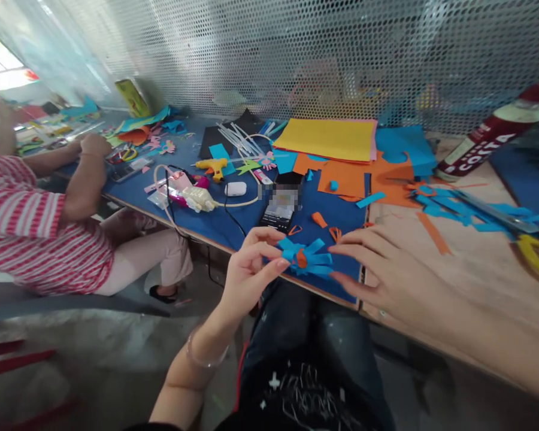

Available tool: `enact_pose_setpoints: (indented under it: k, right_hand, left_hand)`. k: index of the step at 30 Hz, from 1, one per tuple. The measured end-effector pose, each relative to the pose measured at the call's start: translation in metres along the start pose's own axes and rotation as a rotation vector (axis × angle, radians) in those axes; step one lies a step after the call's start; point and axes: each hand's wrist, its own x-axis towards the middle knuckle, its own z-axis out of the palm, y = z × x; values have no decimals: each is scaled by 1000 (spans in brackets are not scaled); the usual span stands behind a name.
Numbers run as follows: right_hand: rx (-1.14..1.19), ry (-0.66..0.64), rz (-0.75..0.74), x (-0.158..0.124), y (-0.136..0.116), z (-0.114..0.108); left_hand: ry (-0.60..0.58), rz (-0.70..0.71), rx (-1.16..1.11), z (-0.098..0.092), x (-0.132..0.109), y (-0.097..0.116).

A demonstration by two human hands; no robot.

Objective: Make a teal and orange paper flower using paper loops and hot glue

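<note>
A blue paper flower [312, 258] with an orange centre is held just above the table's near edge. My left hand [254, 269] pinches one of its petals between thumb and fingers. On the other side, my right hand [377, 269] has its fingers apart, with the fingertips beside the petals; whether they touch is hard to tell. Behind the flower lies a phone [278, 206] with its screen lit. Small orange paper scraps [318, 219] are scattered close to my right fingertips.
A yellow glue gun [213, 167] and a white earphone case [236, 189] lie left. Yellow sheets [326, 139] and orange paper [341, 178] lie behind. At right are scissors [534, 251] and a Costa bottle [489, 137]. A person in a striped shirt [49, 221] sits left.
</note>
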Motion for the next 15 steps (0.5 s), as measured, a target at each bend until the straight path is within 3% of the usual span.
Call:
enact_pose_setpoints:
  k: [3,6,12,15]
  right_hand:
    - [-22,11,75,-8,5,19]
    - [-10,28,73,-7,5,31]
    - [-21,138,3,-8,-1,32]
    - [-12,138,-23,-11,-3,31]
  left_hand:
    - [-45,63,133,-6,-8,-3]
    - [-146,65,116,-11,-20,-8]
    - [-239,43,-88,-7,-34,-19]
    - [-206,46,-136,-2,-33,-25]
